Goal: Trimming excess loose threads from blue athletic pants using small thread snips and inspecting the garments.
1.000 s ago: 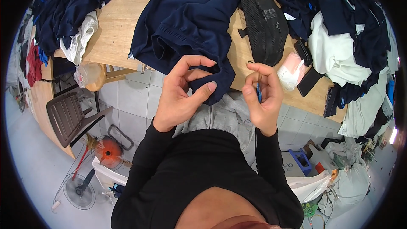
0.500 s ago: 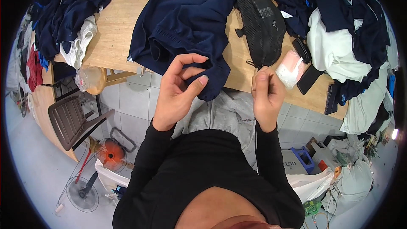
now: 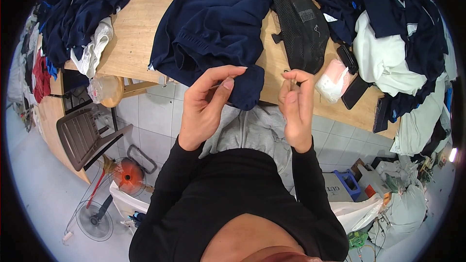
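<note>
1. Navy cloth lies on our table, reaching our curled left hand.
2. Our right hand curls nearby; we can't tell what either pinches.
3. We're apparently handling its end; next needs steadiness.

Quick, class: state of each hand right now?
Left hand: half-curled at the navy fabric garment; grip cannot be told.
Right hand: curled; whether holding anything cannot be told.

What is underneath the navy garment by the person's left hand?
The wooden table supports most of the navy garment; grey cloth shows below the end reaching past the edge. Anything else the fabric covers cannot be seen.
</note>
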Demonstrator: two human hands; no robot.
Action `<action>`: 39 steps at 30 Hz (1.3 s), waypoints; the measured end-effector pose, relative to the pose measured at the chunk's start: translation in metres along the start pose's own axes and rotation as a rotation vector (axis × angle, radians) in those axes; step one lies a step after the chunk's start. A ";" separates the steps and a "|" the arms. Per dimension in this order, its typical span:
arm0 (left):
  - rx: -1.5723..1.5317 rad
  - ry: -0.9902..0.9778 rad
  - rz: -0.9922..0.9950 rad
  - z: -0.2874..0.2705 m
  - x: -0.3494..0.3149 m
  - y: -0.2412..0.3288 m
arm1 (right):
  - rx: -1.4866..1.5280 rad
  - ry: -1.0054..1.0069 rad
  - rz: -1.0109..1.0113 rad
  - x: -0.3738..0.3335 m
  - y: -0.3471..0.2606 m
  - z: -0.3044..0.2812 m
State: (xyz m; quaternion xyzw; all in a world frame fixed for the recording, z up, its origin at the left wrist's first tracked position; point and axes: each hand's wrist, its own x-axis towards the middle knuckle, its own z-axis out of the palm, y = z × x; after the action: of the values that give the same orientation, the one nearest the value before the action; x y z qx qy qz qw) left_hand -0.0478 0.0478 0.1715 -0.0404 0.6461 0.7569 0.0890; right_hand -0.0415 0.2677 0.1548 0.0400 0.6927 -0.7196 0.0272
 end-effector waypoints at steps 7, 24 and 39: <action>0.101 -0.053 0.103 -0.006 0.000 -0.001 | -0.378 -0.056 -0.327 -0.002 -0.018 0.021; 0.071 -0.085 0.157 0.005 -0.002 -0.008 | -0.485 0.010 -0.460 -0.012 -0.018 0.031; -0.060 -0.049 0.177 0.006 -0.005 -0.024 | -0.351 -0.039 -0.172 -0.029 -0.008 0.001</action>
State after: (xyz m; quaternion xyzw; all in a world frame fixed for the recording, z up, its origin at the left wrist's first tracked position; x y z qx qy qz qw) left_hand -0.0382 0.0567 0.1497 0.0330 0.6218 0.7816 0.0362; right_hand -0.0131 0.2670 0.1652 -0.0385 0.8078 -0.5880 -0.0145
